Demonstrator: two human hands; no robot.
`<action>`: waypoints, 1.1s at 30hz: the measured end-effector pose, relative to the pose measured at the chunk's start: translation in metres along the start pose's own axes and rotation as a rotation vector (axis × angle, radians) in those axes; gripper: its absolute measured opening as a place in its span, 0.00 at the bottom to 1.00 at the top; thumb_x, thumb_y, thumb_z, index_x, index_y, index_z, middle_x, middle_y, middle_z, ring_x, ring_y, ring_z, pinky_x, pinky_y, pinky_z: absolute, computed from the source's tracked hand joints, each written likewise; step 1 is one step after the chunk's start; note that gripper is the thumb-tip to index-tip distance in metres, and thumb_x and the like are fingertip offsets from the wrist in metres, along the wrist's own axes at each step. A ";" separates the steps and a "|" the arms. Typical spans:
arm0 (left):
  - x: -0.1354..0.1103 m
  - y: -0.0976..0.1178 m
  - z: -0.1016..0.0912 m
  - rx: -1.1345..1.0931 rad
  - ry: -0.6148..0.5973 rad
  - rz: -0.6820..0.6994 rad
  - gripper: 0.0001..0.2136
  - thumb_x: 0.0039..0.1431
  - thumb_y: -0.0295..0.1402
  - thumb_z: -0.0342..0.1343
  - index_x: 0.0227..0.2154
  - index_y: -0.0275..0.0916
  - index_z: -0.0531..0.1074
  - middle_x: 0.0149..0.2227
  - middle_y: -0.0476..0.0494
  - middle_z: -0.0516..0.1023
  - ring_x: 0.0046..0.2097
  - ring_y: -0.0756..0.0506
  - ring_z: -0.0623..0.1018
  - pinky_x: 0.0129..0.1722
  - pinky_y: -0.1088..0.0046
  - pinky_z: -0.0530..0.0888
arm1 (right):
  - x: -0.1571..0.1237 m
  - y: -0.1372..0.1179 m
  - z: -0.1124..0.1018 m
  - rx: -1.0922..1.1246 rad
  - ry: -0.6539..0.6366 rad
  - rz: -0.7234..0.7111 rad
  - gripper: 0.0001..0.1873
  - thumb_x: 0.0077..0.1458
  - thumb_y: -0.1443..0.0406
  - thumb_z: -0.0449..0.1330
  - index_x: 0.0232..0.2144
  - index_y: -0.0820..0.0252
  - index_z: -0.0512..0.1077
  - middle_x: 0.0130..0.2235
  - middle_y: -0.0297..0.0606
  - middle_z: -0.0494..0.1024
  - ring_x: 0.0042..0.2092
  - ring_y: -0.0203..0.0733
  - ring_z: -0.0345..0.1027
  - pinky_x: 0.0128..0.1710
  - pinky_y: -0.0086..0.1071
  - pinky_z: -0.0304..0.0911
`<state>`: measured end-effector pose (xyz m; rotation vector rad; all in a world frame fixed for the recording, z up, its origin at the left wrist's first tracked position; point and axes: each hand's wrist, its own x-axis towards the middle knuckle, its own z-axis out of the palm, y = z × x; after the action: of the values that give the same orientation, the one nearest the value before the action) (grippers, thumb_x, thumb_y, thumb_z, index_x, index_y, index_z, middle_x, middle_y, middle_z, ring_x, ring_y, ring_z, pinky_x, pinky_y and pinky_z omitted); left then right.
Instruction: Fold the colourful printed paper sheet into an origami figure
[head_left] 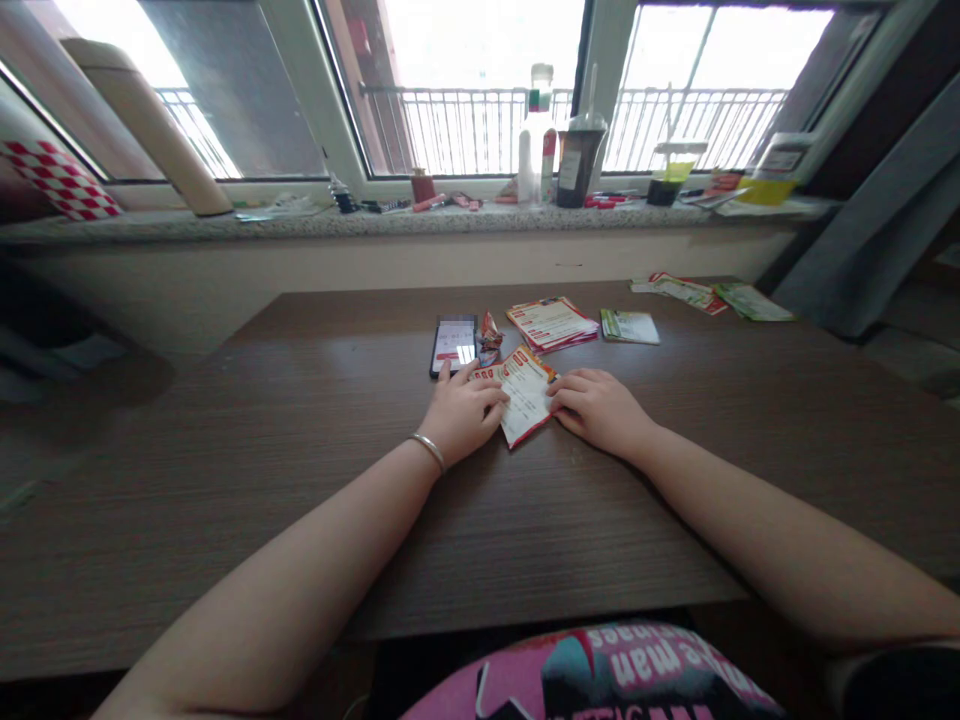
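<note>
A printed paper sheet [523,397], white with a red edge and orange at the top, lies tilted on the brown table between my two hands. My left hand [463,408], with a silver bangle at its wrist, holds the sheet's left edge, its fingertips resting on the paper. At the opposite edge, my right hand [596,408] grips the sheet with curled fingers; part of its grip is hidden. Just beyond my left hand lies a phone [454,343] with a lit screen. Beside the phone stands a crumpled or folded orange-red piece of paper [490,338].
Behind the sheet are a stack of similar printed sheets [553,323] and a small green-and-white stack [630,327]. More printed papers [690,292] lie at the table's far right. Bottles and cups, including a dark cup [576,160], line the windowsill [300,228].
</note>
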<state>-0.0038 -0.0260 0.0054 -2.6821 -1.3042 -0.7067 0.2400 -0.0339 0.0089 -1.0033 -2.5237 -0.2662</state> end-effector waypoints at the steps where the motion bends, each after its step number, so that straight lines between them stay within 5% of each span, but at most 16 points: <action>1: 0.000 0.001 -0.002 0.006 0.007 0.022 0.09 0.57 0.32 0.53 0.36 0.47 0.77 0.45 0.48 0.78 0.59 0.34 0.64 0.59 0.38 0.46 | 0.000 0.000 0.000 0.001 0.000 0.002 0.06 0.56 0.66 0.56 0.31 0.56 0.73 0.42 0.38 0.78 0.46 0.46 0.67 0.45 0.41 0.60; 10: 0.001 0.006 -0.004 -0.078 -0.099 0.266 0.12 0.61 0.29 0.48 0.40 0.46 0.75 0.46 0.47 0.78 0.56 0.41 0.69 0.61 0.45 0.47 | 0.002 -0.002 -0.003 0.133 -0.002 0.102 0.04 0.53 0.69 0.57 0.30 0.57 0.71 0.39 0.39 0.78 0.44 0.45 0.68 0.45 0.39 0.62; 16: 0.000 0.007 -0.004 -0.107 -0.150 0.239 0.12 0.60 0.30 0.49 0.43 0.47 0.74 0.49 0.47 0.76 0.52 0.43 0.72 0.61 0.45 0.44 | 0.002 0.000 0.002 0.211 0.015 0.179 0.03 0.53 0.69 0.56 0.31 0.57 0.69 0.39 0.39 0.77 0.43 0.45 0.68 0.44 0.39 0.62; 26: 0.001 0.010 -0.007 -0.076 -0.209 0.335 0.13 0.60 0.33 0.51 0.46 0.44 0.72 0.49 0.44 0.74 0.50 0.42 0.72 0.53 0.59 0.65 | 0.002 0.004 0.007 0.277 0.001 0.259 0.03 0.55 0.68 0.56 0.31 0.58 0.69 0.36 0.38 0.76 0.41 0.44 0.67 0.45 0.38 0.61; 33: 0.000 0.017 -0.008 -0.041 -0.234 0.373 0.13 0.61 0.34 0.50 0.47 0.44 0.72 0.49 0.45 0.74 0.48 0.43 0.71 0.50 0.62 0.68 | 0.001 0.011 0.015 0.354 0.029 0.320 0.04 0.52 0.68 0.57 0.33 0.59 0.71 0.36 0.39 0.76 0.39 0.43 0.68 0.43 0.38 0.63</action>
<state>0.0060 -0.0387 0.0150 -2.9893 -0.7879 -0.3883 0.2421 -0.0209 -0.0039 -1.2158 -2.2309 0.2488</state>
